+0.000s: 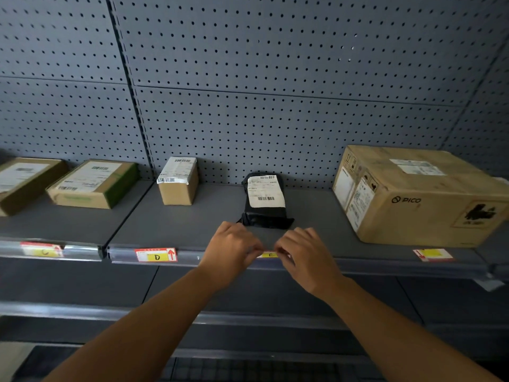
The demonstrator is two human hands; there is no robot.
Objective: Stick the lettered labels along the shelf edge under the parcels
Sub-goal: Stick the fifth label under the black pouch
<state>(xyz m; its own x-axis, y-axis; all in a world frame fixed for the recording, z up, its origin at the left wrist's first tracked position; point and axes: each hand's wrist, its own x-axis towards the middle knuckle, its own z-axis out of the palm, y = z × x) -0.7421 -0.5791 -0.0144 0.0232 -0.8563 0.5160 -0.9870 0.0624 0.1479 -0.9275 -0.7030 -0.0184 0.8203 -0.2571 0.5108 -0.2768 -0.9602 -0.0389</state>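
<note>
E label [270,255]: on the shelf edge [358,260], between the two hands, just below the black parcel [265,201]; only its yellow middle with the letter shows, both ends hidden by fingers.
Left hand [230,250]: at the label's left end, fingers curled, tips pinching or pressing that end against the edge; which of the two I cannot tell.
Right hand [305,256]: at the label's right end, fingers curled onto it in the same way, thumb underneath.
Hands to each other: near, apart, the letter E showing in the gap.
D label [156,255]: stuck on the edge left of the hands, below the small box [178,186], red arrow on its right side.
C label [42,249]: further left on the next shelf section, blurred.
Fourth label [433,255]: on the edge right of the hands, below the big box [418,194]; letter not readable.
Other parcels: two flat boxes [93,183] at far left on the shelf.
Back wall: grey pegboard [275,78].
</note>
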